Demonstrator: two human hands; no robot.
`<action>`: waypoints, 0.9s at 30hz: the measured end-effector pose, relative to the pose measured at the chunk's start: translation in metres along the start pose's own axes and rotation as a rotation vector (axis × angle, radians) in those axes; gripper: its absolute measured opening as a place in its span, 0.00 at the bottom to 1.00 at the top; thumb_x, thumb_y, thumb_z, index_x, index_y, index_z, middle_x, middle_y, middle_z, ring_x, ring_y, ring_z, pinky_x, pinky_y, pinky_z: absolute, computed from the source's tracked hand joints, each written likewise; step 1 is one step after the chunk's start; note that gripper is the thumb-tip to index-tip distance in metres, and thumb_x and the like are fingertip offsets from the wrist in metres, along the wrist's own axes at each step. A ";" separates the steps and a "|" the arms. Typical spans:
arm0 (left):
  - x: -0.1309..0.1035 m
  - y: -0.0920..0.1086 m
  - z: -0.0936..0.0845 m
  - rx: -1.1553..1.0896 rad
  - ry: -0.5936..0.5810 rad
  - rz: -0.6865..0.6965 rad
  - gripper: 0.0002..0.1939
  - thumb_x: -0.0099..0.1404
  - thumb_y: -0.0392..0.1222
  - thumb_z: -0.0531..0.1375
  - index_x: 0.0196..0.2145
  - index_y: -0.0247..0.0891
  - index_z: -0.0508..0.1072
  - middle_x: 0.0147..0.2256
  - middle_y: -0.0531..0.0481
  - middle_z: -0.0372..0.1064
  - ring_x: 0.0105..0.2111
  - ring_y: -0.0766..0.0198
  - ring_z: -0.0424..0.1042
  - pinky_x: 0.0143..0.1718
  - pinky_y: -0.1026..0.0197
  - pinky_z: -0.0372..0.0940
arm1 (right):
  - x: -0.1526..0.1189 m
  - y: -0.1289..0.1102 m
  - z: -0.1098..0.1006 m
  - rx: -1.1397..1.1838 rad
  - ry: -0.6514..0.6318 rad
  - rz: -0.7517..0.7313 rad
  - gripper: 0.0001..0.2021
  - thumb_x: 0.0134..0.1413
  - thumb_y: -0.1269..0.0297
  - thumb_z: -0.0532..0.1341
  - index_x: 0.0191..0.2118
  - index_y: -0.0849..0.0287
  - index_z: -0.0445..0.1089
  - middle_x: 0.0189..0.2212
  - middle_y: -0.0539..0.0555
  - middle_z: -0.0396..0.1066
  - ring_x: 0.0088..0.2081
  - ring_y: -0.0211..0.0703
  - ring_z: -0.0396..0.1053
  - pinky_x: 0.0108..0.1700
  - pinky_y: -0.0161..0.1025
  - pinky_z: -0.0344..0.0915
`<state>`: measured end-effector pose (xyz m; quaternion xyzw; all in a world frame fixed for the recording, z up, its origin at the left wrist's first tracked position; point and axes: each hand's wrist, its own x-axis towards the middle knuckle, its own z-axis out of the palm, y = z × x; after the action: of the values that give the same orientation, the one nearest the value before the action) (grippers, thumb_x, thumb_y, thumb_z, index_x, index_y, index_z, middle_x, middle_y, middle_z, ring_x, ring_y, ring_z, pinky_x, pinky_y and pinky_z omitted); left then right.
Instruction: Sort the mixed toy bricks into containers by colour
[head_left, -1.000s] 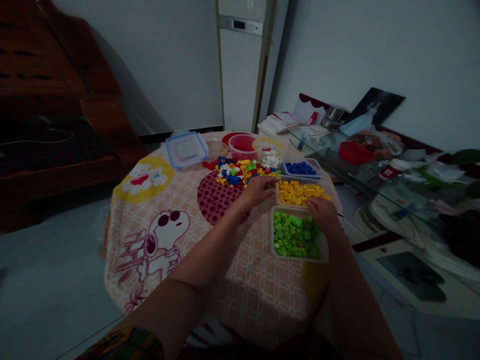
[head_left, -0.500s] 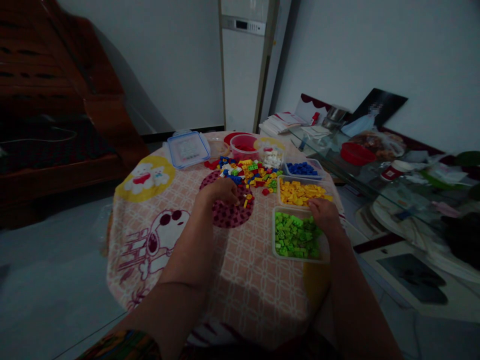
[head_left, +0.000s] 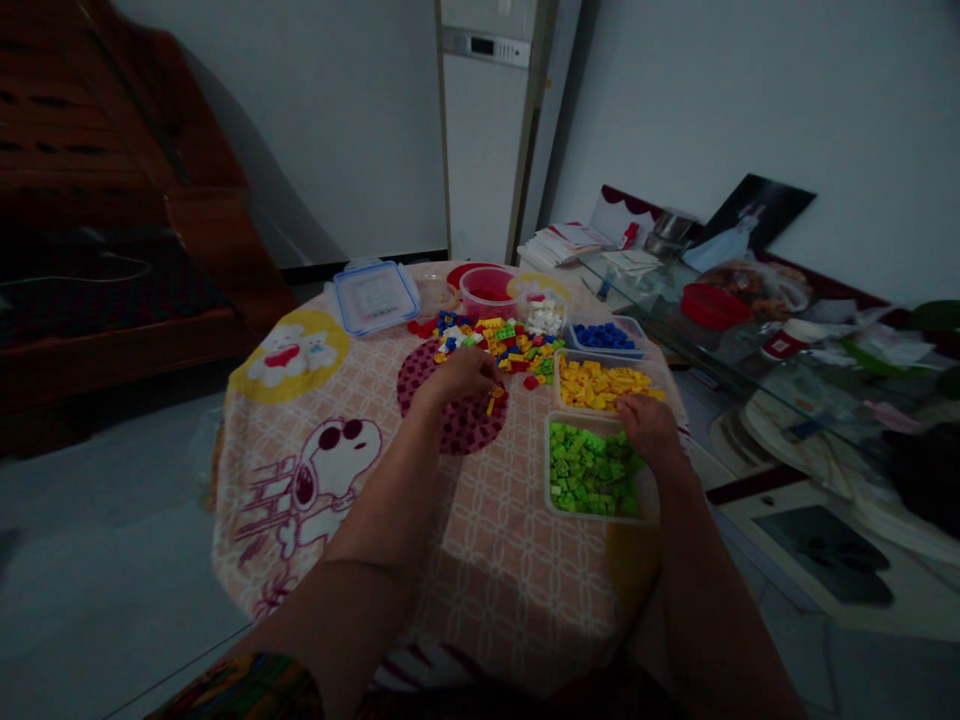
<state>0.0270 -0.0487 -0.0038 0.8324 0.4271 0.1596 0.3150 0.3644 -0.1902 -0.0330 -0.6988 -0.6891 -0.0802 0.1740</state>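
Left hand above round dark-purple patch of pink patterned tablecloth on bench, just beside small loose red and yellow plastic bricks. Left grip narrow, fingers curled; can't tell if holding. Right hand at near edge of clear plastic box of yellow bricks; right grip narrow, can't tell what's pinched. Mixed multicoloured brick pile left of yellow box; clear box of green bricks nearer, blue bricks farther.
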 end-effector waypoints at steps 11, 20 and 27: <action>0.017 0.062 0.062 -0.202 0.097 0.240 0.15 0.56 0.30 0.63 0.41 0.35 0.83 0.30 0.51 0.78 0.30 0.67 0.74 0.35 0.66 0.66 | 0.000 0.002 0.001 0.029 0.006 0.002 0.17 0.64 0.65 0.53 0.39 0.58 0.80 0.37 0.62 0.81 0.39 0.52 0.74 0.43 0.44 0.65; 0.018 0.068 0.079 -0.413 0.066 0.353 0.19 0.65 0.33 0.57 0.51 0.37 0.80 0.49 0.44 0.81 0.44 0.61 0.80 0.44 0.61 0.73 | 0.000 0.002 0.001 0.017 -0.023 0.013 0.16 0.66 0.65 0.53 0.39 0.58 0.80 0.38 0.64 0.80 0.40 0.54 0.75 0.45 0.47 0.67; 0.016 0.036 0.035 -0.243 0.252 0.212 0.18 0.63 0.34 0.59 0.49 0.35 0.81 0.41 0.47 0.82 0.39 0.62 0.78 0.44 0.60 0.72 | 0.000 0.003 0.001 0.031 -0.019 0.002 0.16 0.65 0.65 0.53 0.38 0.58 0.80 0.36 0.63 0.80 0.39 0.53 0.74 0.44 0.46 0.66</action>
<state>0.0770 -0.0651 -0.0066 0.8020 0.3506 0.3453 0.3386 0.3667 -0.1900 -0.0348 -0.6975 -0.6912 -0.0625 0.1785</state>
